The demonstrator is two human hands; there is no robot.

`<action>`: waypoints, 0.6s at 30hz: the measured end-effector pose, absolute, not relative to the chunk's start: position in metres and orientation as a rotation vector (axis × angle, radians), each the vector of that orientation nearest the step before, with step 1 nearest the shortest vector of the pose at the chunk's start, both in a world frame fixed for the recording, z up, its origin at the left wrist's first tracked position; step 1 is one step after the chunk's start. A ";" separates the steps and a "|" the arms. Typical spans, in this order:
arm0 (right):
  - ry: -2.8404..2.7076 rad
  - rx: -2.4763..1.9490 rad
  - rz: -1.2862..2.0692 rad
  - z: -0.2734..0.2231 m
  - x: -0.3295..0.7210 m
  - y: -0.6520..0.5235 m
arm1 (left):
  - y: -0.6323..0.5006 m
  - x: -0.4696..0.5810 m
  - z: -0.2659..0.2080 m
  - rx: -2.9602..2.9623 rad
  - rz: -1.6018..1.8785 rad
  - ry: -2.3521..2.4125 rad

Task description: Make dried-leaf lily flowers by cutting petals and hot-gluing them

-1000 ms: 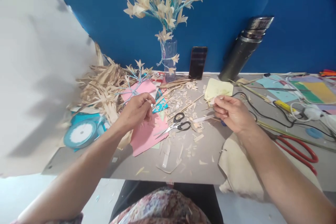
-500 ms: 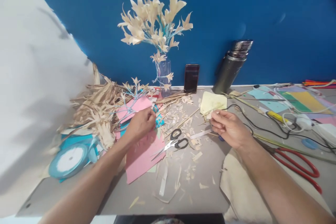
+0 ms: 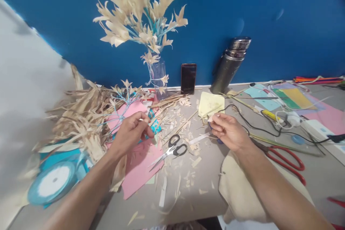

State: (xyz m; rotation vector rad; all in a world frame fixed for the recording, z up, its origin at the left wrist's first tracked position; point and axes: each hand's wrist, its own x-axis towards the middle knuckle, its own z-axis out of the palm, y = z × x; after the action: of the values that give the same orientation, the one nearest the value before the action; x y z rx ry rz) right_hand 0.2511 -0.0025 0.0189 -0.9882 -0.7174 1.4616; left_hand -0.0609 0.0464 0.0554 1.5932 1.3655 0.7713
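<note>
Sliver (image 3: 210, 118) in the right hand (image 3: 229, 129), just right of centre

Small and pale, pinched narrowly between thumb and fingertips near the lower edge of the yellow paper (image 3: 211, 103), same grip as half a second ago. Left of centre, by the pink sheet (image 3: 138, 172), the left hand (image 3: 134, 131): bunched like a fist before, now looser, thumb and fingers half-curled; contents, if any, impossible to tell.

Whole view slid leftward since the earlier frame: flowers (image 3: 140, 7) larger and further toward the upper left, more of the power strip (image 3: 323, 140) now showing at the right edge. Scissors (image 3: 169, 151) as before, blade tips over the pink sheet.

Blue wall (image 3: 205, 14) right behind the counter (image 3: 210, 172); front edge low in the frame. Widest room at lower centre, between scissors and beige cloth (image 3: 239, 183), strewn with loose shavings (image 3: 191, 179). Tighter at left, with husk pile (image 3: 81, 111) and ribbon spool (image 3: 54, 183) close to the left forearm. At lower right, cloth beneath the right forearm, red handles (image 3: 302, 179) just beyond.
</note>
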 end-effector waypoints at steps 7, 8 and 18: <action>-0.707 -0.974 1.487 0.016 0.254 -0.001 | 0.045 -0.062 0.066 1.750 0.660 1.300; -0.696 -0.977 1.482 0.016 0.255 -0.001 | 0.045 -0.062 0.068 1.788 0.620 1.314; -0.690 -0.999 1.495 0.022 0.252 -0.003 | 0.046 -0.048 0.061 2.188 0.274 1.423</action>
State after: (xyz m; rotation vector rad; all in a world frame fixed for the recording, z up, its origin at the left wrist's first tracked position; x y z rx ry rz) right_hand 0.2524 -0.0026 0.0220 -0.9991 -0.6902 1.4951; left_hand -0.0476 0.0462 0.0614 2.1881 1.4231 0.2736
